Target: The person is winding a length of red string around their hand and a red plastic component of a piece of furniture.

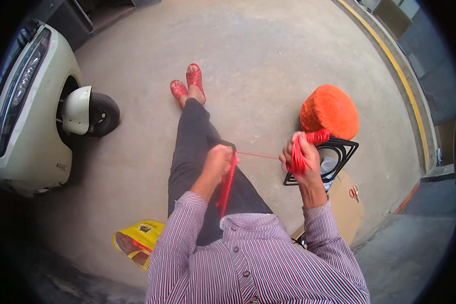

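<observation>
My left hand (218, 161) is closed over my lap, pinching the top of a narrow red braided-looking strip (227, 186). That strip hangs down over my dark trousers, its lower part blurred. From the left hand a thin red cord (258, 155) runs taut to my right hand (310, 177), which is raised to the right. My right fingers are wrapped round a bundle of red cord (299, 161). Loose loops of it fall over the knuckles, and a thicker wound part sticks out beyond the hand.
An orange fluffy stool (329, 112) stands at the right, beside a black frame-like rack (345, 152). Red-handled scissors (354, 192) lie on flat cardboard (347, 215). A yellow bag (146, 232) with red material sits at the lower left. A pale vehicle (40, 126) stands farther left.
</observation>
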`<state>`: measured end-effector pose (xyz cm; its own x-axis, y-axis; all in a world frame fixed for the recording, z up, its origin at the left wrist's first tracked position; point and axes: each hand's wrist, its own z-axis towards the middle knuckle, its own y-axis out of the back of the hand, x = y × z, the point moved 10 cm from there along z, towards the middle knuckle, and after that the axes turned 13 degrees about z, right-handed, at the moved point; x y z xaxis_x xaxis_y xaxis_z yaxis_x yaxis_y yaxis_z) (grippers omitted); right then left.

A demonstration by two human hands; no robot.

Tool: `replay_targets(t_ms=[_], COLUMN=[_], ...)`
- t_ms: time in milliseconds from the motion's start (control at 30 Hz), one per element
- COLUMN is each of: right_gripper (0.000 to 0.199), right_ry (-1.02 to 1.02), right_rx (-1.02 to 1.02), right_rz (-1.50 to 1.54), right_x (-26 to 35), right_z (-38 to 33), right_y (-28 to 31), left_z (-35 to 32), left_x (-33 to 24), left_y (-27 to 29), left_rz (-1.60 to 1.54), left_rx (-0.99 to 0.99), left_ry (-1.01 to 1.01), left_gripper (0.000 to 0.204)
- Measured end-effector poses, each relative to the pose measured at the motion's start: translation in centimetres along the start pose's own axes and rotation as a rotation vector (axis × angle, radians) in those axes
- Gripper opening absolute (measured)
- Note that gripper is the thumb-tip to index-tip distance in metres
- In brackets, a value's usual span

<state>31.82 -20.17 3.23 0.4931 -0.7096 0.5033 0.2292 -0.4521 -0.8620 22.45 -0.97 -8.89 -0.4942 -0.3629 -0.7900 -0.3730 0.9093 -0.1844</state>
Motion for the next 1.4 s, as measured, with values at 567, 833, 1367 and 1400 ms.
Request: replay_targets(t_ms=[567, 833, 1367, 1400], right_gripper=[0.042, 0.051, 0.030, 0.030], right_ry=[-0.650, -0.461, 0.187, 0.181], right_rx=[0.189, 0.166, -0.023, -0.013], right_rz=[-0.144, -0.308, -1.025, -1.031], right_x=[-12.2, -9.8, -4.8, -4.1], right_z=[-7.5, 0.8, 3.3, 3.0], right_y=[1.6, 3.7, 3.6, 2.6], left_z=[-11.8, -10.5, -3.0, -2.9], left_x=[-4.4, -12.3, 1.9, 2.7], left_y=[-8.7, -1.5, 1.1, 0.8], left_rz=[0.917, 0.810, -0.006, 0.207], left_rx=[0.137, -0.366, -0.210, -0.157], left_ry=[-0.748, -1.068, -0.123, -0.146], left_gripper=[0.031, 0.024, 0.083, 0.100])
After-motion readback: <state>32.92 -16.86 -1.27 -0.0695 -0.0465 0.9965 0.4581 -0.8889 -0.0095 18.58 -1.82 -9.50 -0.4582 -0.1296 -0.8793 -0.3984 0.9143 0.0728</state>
